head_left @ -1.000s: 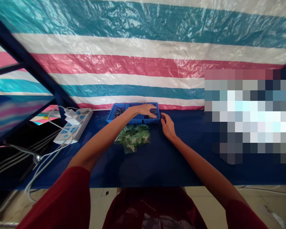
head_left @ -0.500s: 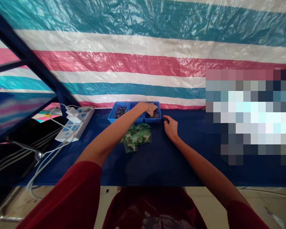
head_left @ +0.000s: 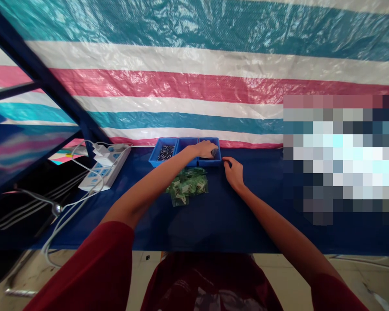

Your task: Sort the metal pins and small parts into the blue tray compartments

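My left hand point(head_left: 206, 149) is over the right-hand compartment of the blue bins point(head_left: 209, 163), its fingers closed around a small dark, shiny item point(head_left: 215, 152) too small to name. The hand hides most of that compartment. Just right of the bins, my right hand point(head_left: 234, 172) rests on the table, fingers loosely curved with a gap at the thumb, holding nothing that I can see. In the left bin lie many small dark and silvery metal pieces point(head_left: 166, 152). Several clear greenish bags point(head_left: 188, 186) with small white and metal parts are piled in front of the bins.
A white power strip point(head_left: 107, 168) with a plug and loose cables point(head_left: 65, 216) lies at the left of the blue table point(head_left: 220, 220). Blue frame bars point(head_left: 52, 82) rise on the left. A striped plastic sheet point(head_left: 188, 82) hangs behind. A pixelated patch covers the right side.
My left hand has lifted slightly from the right compartment, and a dark item now shows at its fingertips. My right hand stays in place. The view has shifted a little.
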`<state>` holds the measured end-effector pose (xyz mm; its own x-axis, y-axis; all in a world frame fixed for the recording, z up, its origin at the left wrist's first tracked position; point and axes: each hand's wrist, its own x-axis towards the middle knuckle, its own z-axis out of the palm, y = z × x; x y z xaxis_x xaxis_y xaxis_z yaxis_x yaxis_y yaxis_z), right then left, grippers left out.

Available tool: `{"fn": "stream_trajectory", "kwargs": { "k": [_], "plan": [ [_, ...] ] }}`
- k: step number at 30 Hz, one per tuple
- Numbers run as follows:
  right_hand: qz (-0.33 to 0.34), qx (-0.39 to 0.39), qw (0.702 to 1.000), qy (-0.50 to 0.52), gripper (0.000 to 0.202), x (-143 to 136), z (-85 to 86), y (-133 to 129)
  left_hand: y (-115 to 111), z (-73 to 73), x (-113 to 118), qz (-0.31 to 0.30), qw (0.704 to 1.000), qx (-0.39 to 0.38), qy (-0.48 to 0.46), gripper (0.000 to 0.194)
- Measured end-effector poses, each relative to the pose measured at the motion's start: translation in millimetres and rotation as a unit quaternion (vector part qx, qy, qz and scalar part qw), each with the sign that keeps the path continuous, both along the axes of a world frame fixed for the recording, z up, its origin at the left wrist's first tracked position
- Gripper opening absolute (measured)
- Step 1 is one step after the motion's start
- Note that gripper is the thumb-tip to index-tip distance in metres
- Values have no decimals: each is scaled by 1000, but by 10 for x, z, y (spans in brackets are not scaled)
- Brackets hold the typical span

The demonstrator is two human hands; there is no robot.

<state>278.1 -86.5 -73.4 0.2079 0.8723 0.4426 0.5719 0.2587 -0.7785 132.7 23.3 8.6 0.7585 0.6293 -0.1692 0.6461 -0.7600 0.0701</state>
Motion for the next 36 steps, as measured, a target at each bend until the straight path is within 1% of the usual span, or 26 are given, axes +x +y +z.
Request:
{"fn": "stream_trajectory", "kwargs": {
  "k": [3, 6, 9, 12, 15, 17, 18, 19, 21, 23, 24, 27, 29, 33, 36],
  "plan": [
    [-2, 7, 1000, -6, 29, -3, 5, -2, 12, -15, -24, -4, 1000, 10, -29, 24],
    [-2, 11, 1000, -15, 28, -4, 8, -1, 38, 17, -47, -4, 998, 17, -62, 28],
    [2, 7, 1000, -16, 27, 0, 7, 2, 69, 112, -94, -6, 994, 24, -106, 30],
    [7, 4, 1000, -16, 26, 3, 2, 7, 37, 258, -199, 6, 987, 52, -154, 34],
    [9, 5, 1000, -15, 26, -1, -2, 12, -161, 395, -384, 7, 976, 101, -191, 34],
    [10, 5, 1000, -12, 26, -8, -1, 13, -398, 435, -553, 4, 970, 133, -202, 31],
    [10, 3, 1000, -11, 26, -11, 1, 13, -536, 430, -648, 2, 968, 147, -201, 30],
    [11, 2, 1000, -9, 26, -14, 5, 11, -676, 407, -748, -1, 967, 161, -197, 30],
    [14, -3, 1000, -8, 26, -19, 12, 8, -935, 310, -952, -7, 967, 183, -175, 32],
    [14, -8, 1000, -8, 26, -22, 18, 4, -1121, 165, -1138, -27, 971, 186, -146, 33],
    [14, -9, 1000, -8, 26, -23, 19, 3, -1179, 87, -1217, -37, 974, 183, -129, 35],
    [15, -8, 1000, -7, 26, -23, 20, 3, -1232, -110, -1366, -42, 980, 170, -95, 40],
    [14, -6, 1000, -8, 26, -22, 18, 7, -1211, -184, -1393, -26, 982, 157, -101, 45],
    [11, -1, 1000, -10, 24, -18, 10, 14, -1181, -216, -1356, 5, 977, 127, -170, 54],
    [12, -3, 1000, -9, 24, -16, 8, 15, -1208, -221, -1334, 13, 978, 73, -196, 58]
  ]
}}
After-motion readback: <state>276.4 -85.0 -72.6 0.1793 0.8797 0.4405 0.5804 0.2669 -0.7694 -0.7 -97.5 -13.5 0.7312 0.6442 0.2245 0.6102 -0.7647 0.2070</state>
